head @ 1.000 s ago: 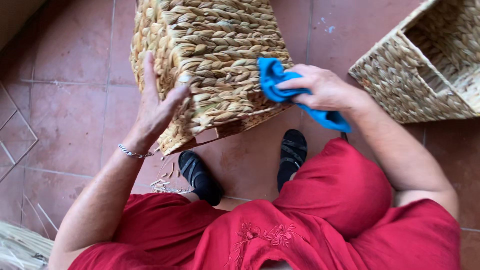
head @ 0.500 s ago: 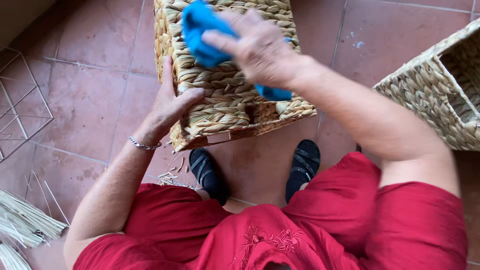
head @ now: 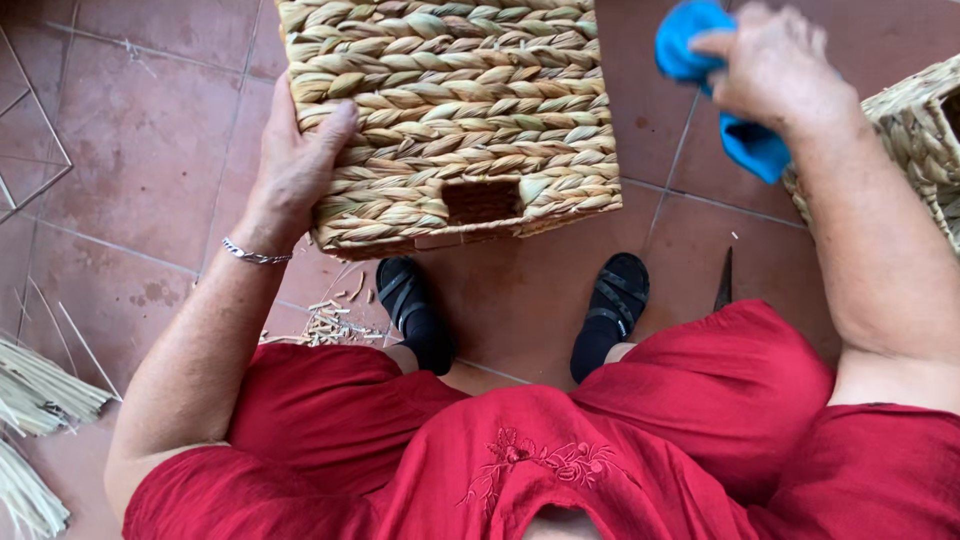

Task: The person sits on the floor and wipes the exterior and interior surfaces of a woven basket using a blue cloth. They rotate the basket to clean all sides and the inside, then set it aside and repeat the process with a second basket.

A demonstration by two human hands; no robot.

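A woven straw basket (head: 450,110) with a rectangular handle hole stands on the red tiled floor in front of my knees. My left hand (head: 295,165) presses flat against its left side, fingers spread over the weave. To the right of the basket, off its surface, my right hand (head: 775,65) is closed on a bright blue cloth (head: 745,140), which hangs down below the fingers. I wear a red dress and black sandals; a thin bracelet circles my left wrist.
A second woven basket (head: 915,150) stands at the right edge. Bundles of pale straw (head: 35,400) lie at the lower left, a wire frame (head: 30,150) at the far left. Straw scraps (head: 330,320) are scattered by my left foot, a dark pointed blade (head: 724,280) by my right.
My right hand has carried the blue cloth from the top of the basket off to the right. The left hand has stayed pressed on the basket's left side.
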